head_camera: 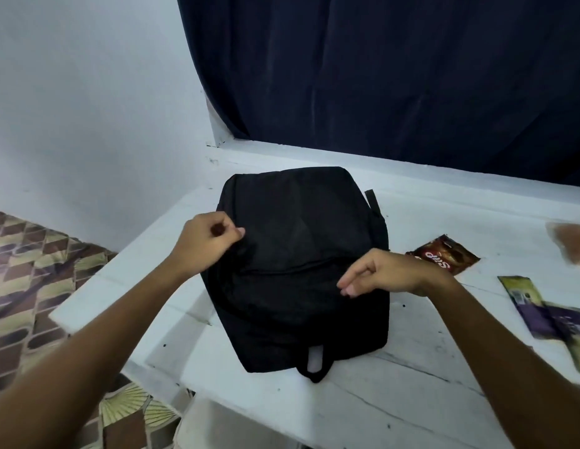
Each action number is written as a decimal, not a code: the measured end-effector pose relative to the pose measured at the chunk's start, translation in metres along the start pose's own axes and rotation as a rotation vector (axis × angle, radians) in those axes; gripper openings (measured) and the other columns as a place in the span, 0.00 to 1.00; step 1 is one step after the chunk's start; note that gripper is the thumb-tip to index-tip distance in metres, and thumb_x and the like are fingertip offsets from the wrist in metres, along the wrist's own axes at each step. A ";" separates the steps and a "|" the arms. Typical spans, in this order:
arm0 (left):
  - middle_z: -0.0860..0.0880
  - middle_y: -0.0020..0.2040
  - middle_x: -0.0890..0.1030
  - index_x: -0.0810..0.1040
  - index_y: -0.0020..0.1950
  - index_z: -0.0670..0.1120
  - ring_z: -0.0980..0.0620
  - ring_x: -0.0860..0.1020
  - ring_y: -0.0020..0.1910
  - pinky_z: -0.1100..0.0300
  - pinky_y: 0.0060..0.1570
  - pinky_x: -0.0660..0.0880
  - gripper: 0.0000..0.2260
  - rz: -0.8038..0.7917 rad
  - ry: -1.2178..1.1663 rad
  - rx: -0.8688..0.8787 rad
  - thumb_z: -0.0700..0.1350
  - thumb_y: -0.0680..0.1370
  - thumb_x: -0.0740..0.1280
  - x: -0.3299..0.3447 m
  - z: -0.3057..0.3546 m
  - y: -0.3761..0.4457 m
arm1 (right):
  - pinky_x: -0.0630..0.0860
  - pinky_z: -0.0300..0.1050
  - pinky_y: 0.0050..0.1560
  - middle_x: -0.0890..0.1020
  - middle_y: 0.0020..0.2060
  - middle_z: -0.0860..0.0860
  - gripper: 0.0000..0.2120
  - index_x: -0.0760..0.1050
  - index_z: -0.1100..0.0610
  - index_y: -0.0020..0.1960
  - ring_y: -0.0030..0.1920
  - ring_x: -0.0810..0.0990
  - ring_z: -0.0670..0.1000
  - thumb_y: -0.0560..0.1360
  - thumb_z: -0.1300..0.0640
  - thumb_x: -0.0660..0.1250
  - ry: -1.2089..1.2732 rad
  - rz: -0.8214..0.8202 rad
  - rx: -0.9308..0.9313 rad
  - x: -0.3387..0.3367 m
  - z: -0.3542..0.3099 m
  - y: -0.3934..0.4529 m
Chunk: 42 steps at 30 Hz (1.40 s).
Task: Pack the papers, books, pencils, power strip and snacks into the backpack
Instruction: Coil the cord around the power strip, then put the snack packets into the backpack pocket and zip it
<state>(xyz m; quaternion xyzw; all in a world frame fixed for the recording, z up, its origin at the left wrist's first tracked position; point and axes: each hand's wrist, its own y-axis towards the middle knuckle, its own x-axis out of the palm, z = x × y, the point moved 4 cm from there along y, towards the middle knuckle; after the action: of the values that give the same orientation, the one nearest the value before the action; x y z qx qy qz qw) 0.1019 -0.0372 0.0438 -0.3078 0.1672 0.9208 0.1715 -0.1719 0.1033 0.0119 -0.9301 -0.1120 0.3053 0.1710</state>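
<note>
Head view: black backpack [301, 264] lying flat and apparently zipped at the middle of the white desk [411, 384], carry loop nearest the person, three snack packets [444, 254] on the desk to its right, still unpacked. Left hand [207, 241] pinches fabric at the bag's left edge; right hand [385, 273] curls over the front seam, though whether it grips a zipper pull cannot be told. Opening probably goes best with one hand anchoring cloth while the other draws the pull along.

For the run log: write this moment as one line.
backpack: flat on table, looks closed | left hand: pinching its fabric | right hand: fingers curled at front panel | snacks: unpacked, right
</note>
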 end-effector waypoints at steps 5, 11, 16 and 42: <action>0.54 0.56 0.79 0.72 0.63 0.52 0.50 0.78 0.55 0.55 0.48 0.74 0.21 -0.030 -0.166 -0.417 0.57 0.75 0.71 0.015 -0.064 -0.011 | 0.76 0.54 0.53 0.80 0.51 0.57 0.18 0.73 0.56 0.60 0.51 0.81 0.55 0.75 0.47 0.66 0.239 1.117 0.168 -0.019 0.036 -0.018; 0.51 0.65 0.76 0.67 0.72 0.49 0.50 0.76 0.63 0.49 0.66 0.73 0.33 0.008 -0.306 -0.344 0.48 0.70 0.78 0.049 -0.076 -0.012 | 0.69 0.42 0.51 0.75 0.53 0.49 0.24 0.70 0.56 0.61 0.53 0.74 0.50 0.71 0.48 0.74 0.525 0.871 0.273 0.018 0.056 -0.001; 0.49 0.60 0.77 0.69 0.70 0.46 0.49 0.77 0.57 0.56 0.57 0.73 0.31 0.084 -0.236 -0.380 0.40 0.70 0.77 0.056 -0.056 -0.013 | 0.69 0.41 0.43 0.77 0.46 0.50 0.13 0.70 0.57 0.48 0.47 0.76 0.51 0.70 0.59 0.74 0.486 0.887 0.267 0.006 0.062 -0.003; 0.42 0.64 0.72 0.74 0.64 0.47 0.38 0.68 0.64 0.44 0.62 0.69 0.27 0.242 0.470 0.045 0.57 0.68 0.71 0.137 0.086 -0.097 | 0.70 0.47 0.50 0.76 0.58 0.57 0.12 0.76 0.55 0.60 0.55 0.74 0.57 0.78 0.56 0.60 -0.199 0.926 0.075 -0.099 0.169 -0.089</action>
<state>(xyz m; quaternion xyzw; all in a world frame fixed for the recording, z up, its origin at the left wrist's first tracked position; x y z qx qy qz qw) -0.0040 0.1129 0.0038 -0.4870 0.2586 0.8339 0.0236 -0.3623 0.1964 -0.0289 -0.8416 0.3096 0.4408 0.0389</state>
